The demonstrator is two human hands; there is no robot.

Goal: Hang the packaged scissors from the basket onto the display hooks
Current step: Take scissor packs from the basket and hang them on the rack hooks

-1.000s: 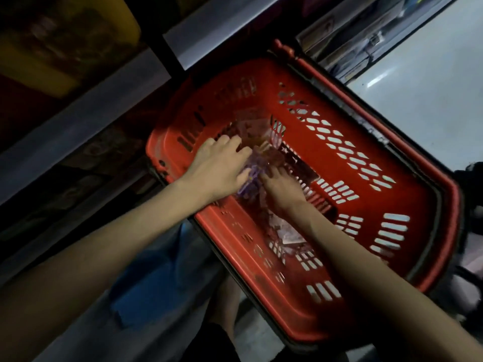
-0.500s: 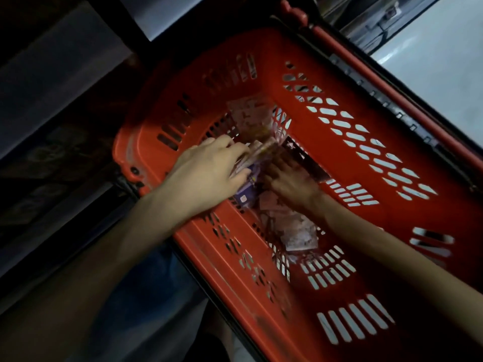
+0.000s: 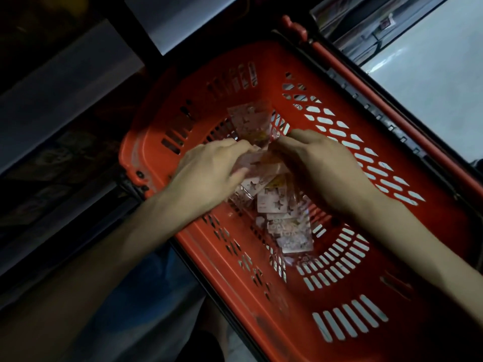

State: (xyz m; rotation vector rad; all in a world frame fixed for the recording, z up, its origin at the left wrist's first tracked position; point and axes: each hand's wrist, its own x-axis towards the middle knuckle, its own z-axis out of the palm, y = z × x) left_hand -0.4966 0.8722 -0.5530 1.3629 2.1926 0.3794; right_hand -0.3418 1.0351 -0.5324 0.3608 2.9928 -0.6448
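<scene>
1. Since half a second ago, the right hand (image 3: pixel 321 168) has risen beside the left hand (image 3: pixel 209 176).
2. Both hands clutch packaged scissors (image 3: pixel 261 163) between them.
3. More packs (image 3: pixel 287 226) lie beneath them in the basket (image 3: pixel 431 246).

Gripping pkgd scissors (image 3: pixel 264 163) w/ L hand (image 3: pixel 209 176), pinching same bundle w/ R hand (image 3: pixel 321 168), both inside red basket (image 3: pixel 431 231); more packs (image 3: pixel 292 231) loose on basket floor, near wrists.
</scene>
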